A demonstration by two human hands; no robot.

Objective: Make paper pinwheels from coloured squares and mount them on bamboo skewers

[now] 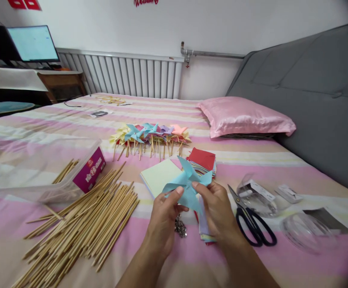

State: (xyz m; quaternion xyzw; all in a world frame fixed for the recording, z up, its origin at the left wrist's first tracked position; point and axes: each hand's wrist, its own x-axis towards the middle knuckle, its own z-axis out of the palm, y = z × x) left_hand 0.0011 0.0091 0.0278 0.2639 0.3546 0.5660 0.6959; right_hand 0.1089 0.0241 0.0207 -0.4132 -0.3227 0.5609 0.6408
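Observation:
Both hands hold a blue paper pinwheel [189, 185] above the bed. My left hand [165, 214] pinches its lower left blade between thumb and fingers. My right hand [217, 206] grips the right side, with the thumb pressed near the centre. Below the hands lies a small heap of metal pins [180, 226]. A stack of pale square paper [162, 176] lies behind the left hand. Red-topped paper [202, 158] is stacked just beyond the pinwheel, and more coloured paper [203, 224] sits partly hidden under the right hand.
Thin wooden sticks [102, 224] spread on the left beside a clear plastic box [81, 176]. Several finished pinwheels [150, 134] lie in a row farther back. Dark-handled scissors [253, 224] and clear plastic packaging [306, 234] are on the right. A pink pillow [246, 116] rests near the headboard.

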